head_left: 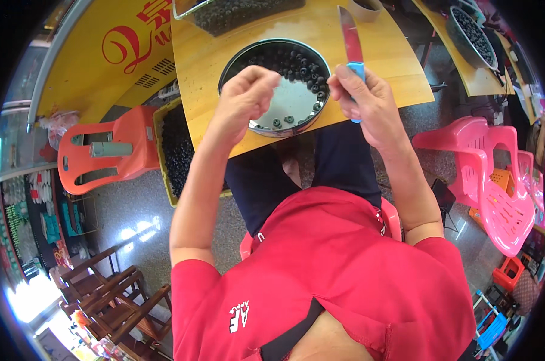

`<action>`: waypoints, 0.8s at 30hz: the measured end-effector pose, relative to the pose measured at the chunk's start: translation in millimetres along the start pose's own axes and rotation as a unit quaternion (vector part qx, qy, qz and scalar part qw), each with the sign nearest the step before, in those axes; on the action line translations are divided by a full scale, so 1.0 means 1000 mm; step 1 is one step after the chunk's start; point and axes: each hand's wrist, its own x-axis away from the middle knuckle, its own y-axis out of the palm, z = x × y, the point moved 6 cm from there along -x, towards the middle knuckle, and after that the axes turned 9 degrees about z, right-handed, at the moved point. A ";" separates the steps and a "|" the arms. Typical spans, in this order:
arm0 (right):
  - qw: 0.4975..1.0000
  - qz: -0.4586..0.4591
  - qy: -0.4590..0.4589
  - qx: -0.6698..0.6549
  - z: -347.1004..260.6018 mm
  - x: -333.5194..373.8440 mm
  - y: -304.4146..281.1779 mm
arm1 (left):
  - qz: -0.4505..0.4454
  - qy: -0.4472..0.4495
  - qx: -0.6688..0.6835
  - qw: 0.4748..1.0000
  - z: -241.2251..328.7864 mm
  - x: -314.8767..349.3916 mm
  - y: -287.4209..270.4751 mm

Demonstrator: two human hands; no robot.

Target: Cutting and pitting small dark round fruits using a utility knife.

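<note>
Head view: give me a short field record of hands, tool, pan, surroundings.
left hand: fingers pinched together above the pan; anything held is too small to tell
right hand: gripping a knife by its blue handle, blade pointing away
pan: round metal, small dark round pieces along its far and right side
table: wooden, pan on its near edge
left of table: crate of dark pieces, orange chair
right: pink chairs

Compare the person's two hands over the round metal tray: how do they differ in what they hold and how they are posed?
The right hand grips a knife by its blue handle, blade pointing away; the left hand carries no tool, its fingertips pinched together, anything between them too small to tell. The right hand is at the round metal tray's right edge; the left is above its left side. Both are bare and raised over the wooden table.
</note>
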 end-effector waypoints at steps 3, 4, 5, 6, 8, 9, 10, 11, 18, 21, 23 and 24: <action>1.000 0.018 0.004 0.012 0.003 -0.002 -0.009 | -0.077 0.104 -0.306 0.943 0.009 -0.008 0.013; 1.000 0.022 0.010 0.012 0.004 -0.001 -0.011 | -0.136 0.093 -0.444 0.881 0.003 -0.010 0.019; 1.000 0.026 0.014 0.011 0.005 -0.001 -0.012 | -0.191 0.080 -0.571 0.795 -0.002 -0.009 0.023; 1.000 0.025 0.015 0.012 0.006 -0.001 -0.012 | -0.202 0.169 -0.578 0.773 -0.005 -0.011 0.024; 0.999 0.022 0.015 0.028 0.008 -0.001 -0.012 | -0.226 0.177 -0.593 0.752 -0.017 -0.016 0.024; 0.999 0.021 0.015 0.028 0.008 -0.001 -0.012 | -0.251 0.185 -0.609 0.730 -0.022 -0.018 0.026; 0.999 0.018 0.015 0.029 0.008 -0.001 -0.011 | -0.251 0.185 -0.609 0.730 -0.025 -0.021 0.027; 0.999 0.016 0.014 0.030 0.009 -0.001 -0.011 | -0.233 0.178 -0.634 0.716 -0.026 -0.025 0.028; 0.999 0.007 0.013 0.046 0.012 -0.002 -0.006 | -0.146 0.144 -0.456 0.866 0.003 -0.033 0.024; 0.997 0.016 -0.019 0.076 0.016 -0.007 0.000 | -0.120 0.123 -0.346 0.922 0.010 -0.025 0.021; 0.997 0.016 -0.021 0.073 0.018 -0.008 0.006 | -0.078 0.123 -0.260 0.955 0.016 -0.016 0.020; 0.996 0.015 -0.024 0.087 0.020 -0.008 0.009 | -0.068 0.131 -0.261 0.954 0.020 -0.011 0.023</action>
